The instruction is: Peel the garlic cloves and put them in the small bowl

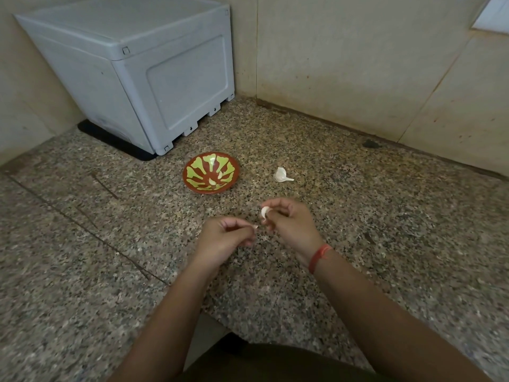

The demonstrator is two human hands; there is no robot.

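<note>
Item, nearest: dark olive garment (275, 362) at the lower edge, both bare forearms reaching forward from it over the speckled brown granite table (371, 244). Left hand (221, 239): wrist bent inward, fingers (237, 220) curled, thumb and forefinger pinching a thin papery scrap of garlic skin (255, 226); probably drawn aside to strip it clear of the clove. Right hand (287, 221): a red thread band (318, 257) at the wrist, palm turned toward the left hand, fingertips closed round a pale, curved garlic clove (265, 212), held raised above the table and just beside the left fingertips, presumably so that each hand can pull against the other. Whether any skin remains on the clove's far side cannot be told. Further out, left of centre: small round bowl (205, 190), red-brown with a yellow-green radial pattern, standing on the table within easy reach; it holds at least two pale peeled cloves (213, 181), so the task appears partly done. To its right, well apart from it: a white remnant of garlic bulb (281, 175) lying on the table, seemingly the stock or discarded husk; which cannot be told. Farthest, back left corner: a large pale grey plastic box (154, 78) on a black base, set against the beige tiled wall (358, 64).
</note>
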